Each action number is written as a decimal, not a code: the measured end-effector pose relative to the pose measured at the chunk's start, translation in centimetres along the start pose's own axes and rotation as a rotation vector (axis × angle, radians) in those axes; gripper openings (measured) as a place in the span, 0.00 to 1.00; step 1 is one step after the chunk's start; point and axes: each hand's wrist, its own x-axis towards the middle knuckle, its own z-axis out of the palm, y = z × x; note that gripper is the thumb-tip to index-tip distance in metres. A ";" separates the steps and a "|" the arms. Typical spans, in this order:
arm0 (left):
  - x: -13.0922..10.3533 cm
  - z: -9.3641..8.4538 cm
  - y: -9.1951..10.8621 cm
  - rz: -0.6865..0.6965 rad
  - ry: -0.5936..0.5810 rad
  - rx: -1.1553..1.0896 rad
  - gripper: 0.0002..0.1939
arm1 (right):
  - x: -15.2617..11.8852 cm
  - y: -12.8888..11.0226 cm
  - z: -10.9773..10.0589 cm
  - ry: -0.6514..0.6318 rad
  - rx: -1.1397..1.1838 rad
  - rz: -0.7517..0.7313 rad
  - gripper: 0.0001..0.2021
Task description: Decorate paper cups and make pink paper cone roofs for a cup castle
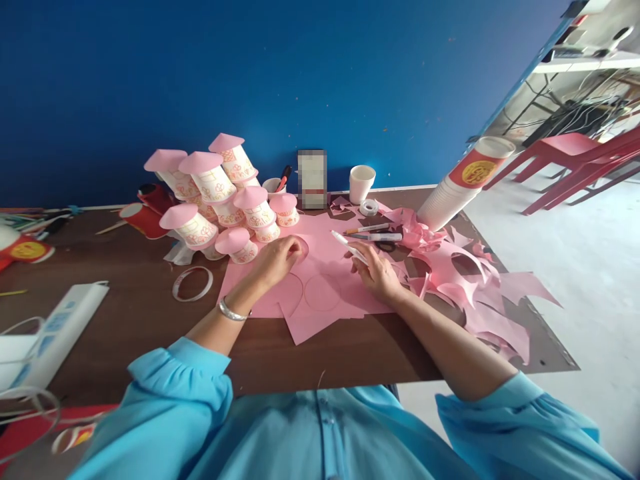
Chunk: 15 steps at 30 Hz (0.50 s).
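Note:
My left hand (284, 257) is closed on a small pink paper piece (303, 248), its fingers pinched at the edge. In my right hand (377, 272) is a white pen (345, 241), gripped near its lower part with the tip pointing up and left. Both hands are over pink paper (327, 257) that bears drawn circles (323, 292). A loose pink sheet (307, 323) lies angled at the front. To the left stand several stacked paper cups (213, 185) with pink cone tops and red drawings.
A tall cup stack (453, 190) leans at the right, behind pink paper scraps (457, 270). Pens and scissors (385, 245) lie near a tape roll (369, 207) and a white cup (362, 183). At left are another tape roll (193, 269) and a power strip (63, 330).

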 end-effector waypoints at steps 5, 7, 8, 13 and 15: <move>-0.2 0.7 -0.6 0.031 -0.010 -0.038 0.07 | -0.4 -0.3 0.2 -0.118 -0.016 0.002 0.15; -0.4 0.8 -1.1 0.015 0.004 -0.041 0.05 | -0.4 -0.1 0.4 -0.083 -0.030 0.012 0.14; -0.5 0.8 -1.4 -0.005 0.016 -0.054 0.05 | -0.3 0.0 0.5 -0.057 -0.027 0.013 0.14; -0.9 1.3 -1.5 0.016 0.092 -0.217 0.06 | -0.1 -0.1 0.6 0.001 0.074 -0.028 0.13; -1.0 1.6 -1.2 0.067 0.075 -0.215 0.06 | -0.1 -0.3 0.5 -0.004 0.096 -0.020 0.14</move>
